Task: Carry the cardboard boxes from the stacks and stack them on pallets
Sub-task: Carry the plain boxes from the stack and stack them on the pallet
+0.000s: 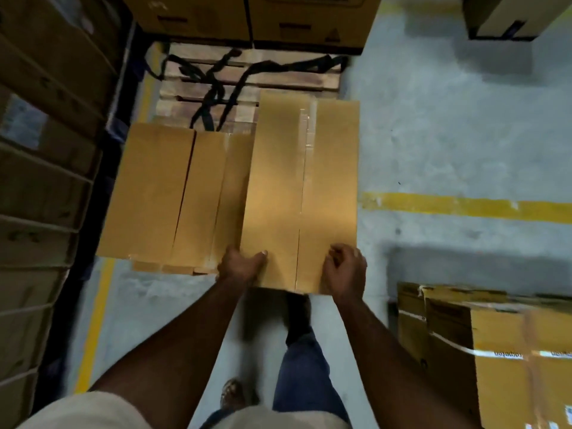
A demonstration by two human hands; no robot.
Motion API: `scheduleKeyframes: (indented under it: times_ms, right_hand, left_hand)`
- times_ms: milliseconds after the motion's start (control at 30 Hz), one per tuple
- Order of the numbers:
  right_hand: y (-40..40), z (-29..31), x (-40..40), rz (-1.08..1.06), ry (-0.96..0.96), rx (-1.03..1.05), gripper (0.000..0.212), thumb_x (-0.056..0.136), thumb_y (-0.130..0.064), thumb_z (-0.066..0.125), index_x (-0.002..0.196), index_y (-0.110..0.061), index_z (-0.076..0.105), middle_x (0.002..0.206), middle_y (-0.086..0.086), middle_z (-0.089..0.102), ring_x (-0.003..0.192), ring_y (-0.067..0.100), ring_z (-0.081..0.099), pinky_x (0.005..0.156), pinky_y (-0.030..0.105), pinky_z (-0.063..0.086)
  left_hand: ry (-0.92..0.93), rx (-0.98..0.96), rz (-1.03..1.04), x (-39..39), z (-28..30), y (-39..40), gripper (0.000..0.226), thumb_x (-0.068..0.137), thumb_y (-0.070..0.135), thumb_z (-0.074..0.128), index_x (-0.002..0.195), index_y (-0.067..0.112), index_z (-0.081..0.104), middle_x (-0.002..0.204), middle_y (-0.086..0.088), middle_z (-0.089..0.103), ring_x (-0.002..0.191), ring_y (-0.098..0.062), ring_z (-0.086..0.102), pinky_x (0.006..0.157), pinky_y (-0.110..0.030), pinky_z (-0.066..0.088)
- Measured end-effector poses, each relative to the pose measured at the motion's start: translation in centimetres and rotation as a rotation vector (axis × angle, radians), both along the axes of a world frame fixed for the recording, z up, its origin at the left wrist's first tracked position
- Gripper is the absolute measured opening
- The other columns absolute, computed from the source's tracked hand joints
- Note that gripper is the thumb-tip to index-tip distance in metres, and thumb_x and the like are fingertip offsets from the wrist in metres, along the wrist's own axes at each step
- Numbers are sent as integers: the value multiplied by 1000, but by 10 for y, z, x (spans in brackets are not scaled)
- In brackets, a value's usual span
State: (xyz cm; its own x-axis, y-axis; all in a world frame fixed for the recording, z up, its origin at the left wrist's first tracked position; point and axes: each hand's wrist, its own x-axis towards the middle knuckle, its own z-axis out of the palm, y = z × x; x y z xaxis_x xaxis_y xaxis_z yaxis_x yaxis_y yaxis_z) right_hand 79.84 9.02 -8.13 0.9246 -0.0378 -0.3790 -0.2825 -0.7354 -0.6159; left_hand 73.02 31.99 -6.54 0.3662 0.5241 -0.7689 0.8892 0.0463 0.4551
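I hold a long brown cardboard box (301, 187) with a taped centre seam out in front of me, above the pallet. My left hand (241, 266) grips its near left corner, thumb lying on the top face. My right hand (343, 269) curls around its near right corner. Just left of it and lower, another long box (167, 193) lies on the wooden pallet (216, 78). The pallet's far slats are bare, with black straps (216, 88) lying across them.
Stacked boxes line the left side (43, 168), and more boxes (247, 17) stand behind the pallet. A taped box (495, 351) sits at the near right. Grey floor with yellow lines (464, 205) lies to the right. My legs are below.
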Motion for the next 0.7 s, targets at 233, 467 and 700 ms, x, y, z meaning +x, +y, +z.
scheduleKeyframes:
  times_ms: [233, 467, 700]
  right_hand:
    - [-6, -15, 63, 20, -107, -108, 53, 82, -39, 83, 127, -23, 60, 126, 1, 59, 120, 27, 50, 99, 40, 42]
    - [-34, -34, 61, -117, 414, 213, 111, 63, -86, 75, 155, -36, 38, 155, 1, 51, 138, 28, 51, 115, 55, 42]
    - [-41, 14, 10, -4, 309, 325, 77, 82, -63, 77, 148, -39, 47, 125, -10, 67, 109, 13, 67, 92, 40, 57]
  left_hand:
    - [-64, -217, -101, 29, -23, 27, 110, 62, 60, 92, 153, 31, 36, 141, -1, 56, 126, -29, 56, 108, -56, 47]
    - [-103, -281, -53, 29, -34, 42, 114, 52, 69, 93, 150, 39, 41, 137, 6, 61, 121, -23, 61, 107, -56, 49]
    - [-208, -331, -152, -23, 6, 44, 99, 62, 56, 94, 146, 36, 45, 130, 4, 64, 118, -22, 62, 102, -49, 52]
